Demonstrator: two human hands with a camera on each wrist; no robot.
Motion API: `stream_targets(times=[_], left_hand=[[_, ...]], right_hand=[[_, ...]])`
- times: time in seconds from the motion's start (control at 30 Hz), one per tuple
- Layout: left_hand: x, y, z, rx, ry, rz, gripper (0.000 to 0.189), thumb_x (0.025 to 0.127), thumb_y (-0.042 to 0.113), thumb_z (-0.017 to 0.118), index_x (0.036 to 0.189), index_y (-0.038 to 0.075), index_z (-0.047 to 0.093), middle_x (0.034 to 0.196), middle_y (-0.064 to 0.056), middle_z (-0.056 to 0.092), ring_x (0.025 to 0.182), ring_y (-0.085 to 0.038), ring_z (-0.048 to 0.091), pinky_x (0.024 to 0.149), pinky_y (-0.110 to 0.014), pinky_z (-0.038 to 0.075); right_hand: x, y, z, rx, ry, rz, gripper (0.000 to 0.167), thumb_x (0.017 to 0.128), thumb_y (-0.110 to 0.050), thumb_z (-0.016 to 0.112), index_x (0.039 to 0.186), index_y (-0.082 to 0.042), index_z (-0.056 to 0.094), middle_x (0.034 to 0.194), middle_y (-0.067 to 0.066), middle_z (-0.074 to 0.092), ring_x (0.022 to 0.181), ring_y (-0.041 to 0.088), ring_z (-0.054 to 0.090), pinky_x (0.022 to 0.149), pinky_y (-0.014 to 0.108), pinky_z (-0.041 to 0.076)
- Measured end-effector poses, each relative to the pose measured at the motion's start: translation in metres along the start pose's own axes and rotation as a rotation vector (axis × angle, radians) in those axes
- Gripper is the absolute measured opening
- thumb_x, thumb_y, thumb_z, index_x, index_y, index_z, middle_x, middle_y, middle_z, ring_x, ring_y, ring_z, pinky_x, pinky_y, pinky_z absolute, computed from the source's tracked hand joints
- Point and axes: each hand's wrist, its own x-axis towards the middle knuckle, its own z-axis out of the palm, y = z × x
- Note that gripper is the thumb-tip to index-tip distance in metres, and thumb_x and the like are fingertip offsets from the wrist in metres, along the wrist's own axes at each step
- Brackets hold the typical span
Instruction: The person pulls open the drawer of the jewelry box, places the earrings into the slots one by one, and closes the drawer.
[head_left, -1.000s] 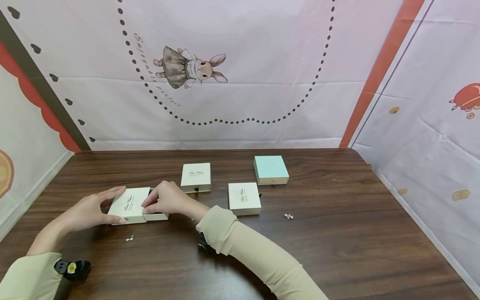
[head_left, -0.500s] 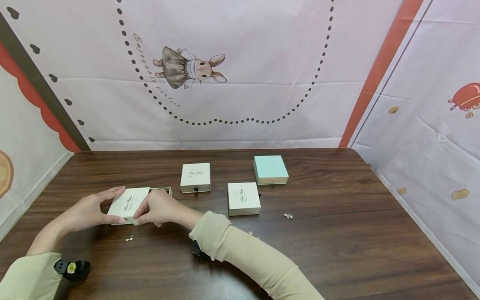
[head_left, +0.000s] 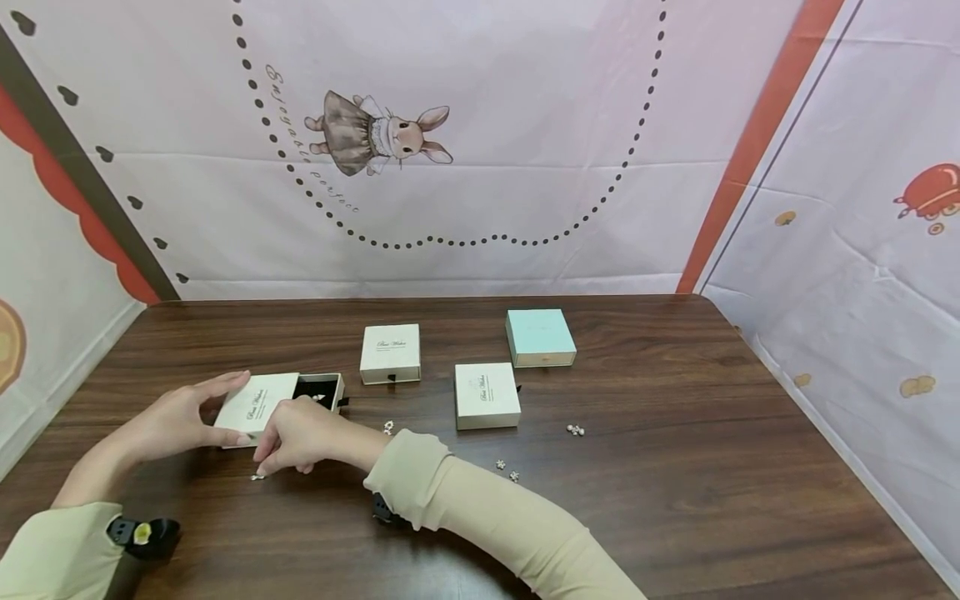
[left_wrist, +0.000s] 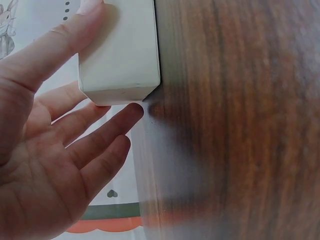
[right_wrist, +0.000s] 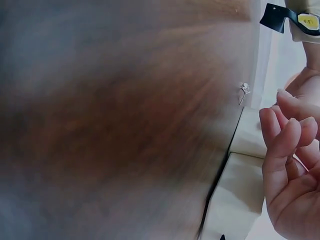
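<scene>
My left hand grips the sleeve of a white drawer-style jewelry box, thumb on its near side and fingers on its far side. On the right the drawer stands partly pulled out, with a black lining and a small shiny piece inside. Below the box, my right hand reaches down with bent fingers beside a small silvery earring-like piece on the table. The right wrist view shows that silvery piece slightly apart from the fingertips. The left wrist view shows the thumb on the box.
Another white box, a third white box and a light blue box stand farther back. Small jewelry pieces lie on the wooden table: a pearly cluster, flower-shaped pieces and a silvery piece.
My right hand has left the drawer and moved left and down to the small silvery piece. The drawer's dark inside now shows. My left hand has stayed on the box.
</scene>
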Motion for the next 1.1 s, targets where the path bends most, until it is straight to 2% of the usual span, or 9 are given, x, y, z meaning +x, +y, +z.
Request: stream_targets(times=[0.23, 0.67, 0.93, 1.1], left_hand=[[-0.001, 0.000, 0.001, 0.003, 0.011, 0.021, 0.097, 0.065, 0.046, 0.077, 0.137, -0.005, 0.035, 0.135, -0.032, 0.036, 0.114, -0.048, 0.040, 0.080, -0.059, 0.038], [0.000, 0.001, 0.000, 0.007, -0.001, 0.010, 0.096, 0.067, 0.043, 0.077, 0.137, -0.005, 0.033, 0.135, -0.032, 0.035, 0.114, -0.050, 0.039, 0.080, -0.059, 0.038], [0.001, 0.001, 0.000, -0.003, -0.004, 0.012, 0.095, 0.067, 0.041, 0.077, 0.137, -0.005, 0.033, 0.136, -0.032, 0.034, 0.115, -0.051, 0.037, 0.081, -0.062, 0.036], [0.001, 0.000, 0.000, -0.004, -0.008, 0.017, 0.095, 0.067, 0.040, 0.078, 0.138, -0.004, 0.033, 0.134, -0.033, 0.035, 0.115, -0.051, 0.038, 0.080, -0.062, 0.036]], right_hand=[[0.001, -0.003, 0.003, -0.046, -0.031, -0.014, 0.006, 0.080, -0.025, 0.071, 0.083, -0.021, 0.074, 0.057, -0.014, 0.061, 0.037, 0.000, 0.050, 0.041, 0.010, 0.041], [0.007, -0.011, 0.010, -0.127, -0.115, 0.037, 0.006, 0.081, -0.028, 0.069, 0.085, -0.024, 0.071, 0.054, -0.011, 0.059, 0.037, 0.002, 0.049, 0.039, 0.012, 0.042], [0.010, -0.014, 0.011, -0.178, -0.124, 0.039, 0.005, 0.083, -0.027, 0.067, 0.084, -0.024, 0.070, 0.054, -0.011, 0.059, 0.038, 0.002, 0.051, 0.039, 0.012, 0.042], [0.012, -0.018, 0.014, -0.226, -0.107, 0.043, 0.006, 0.082, -0.028, 0.069, 0.077, -0.025, 0.068, 0.054, -0.013, 0.057, 0.039, 0.002, 0.053, 0.039, 0.012, 0.041]])
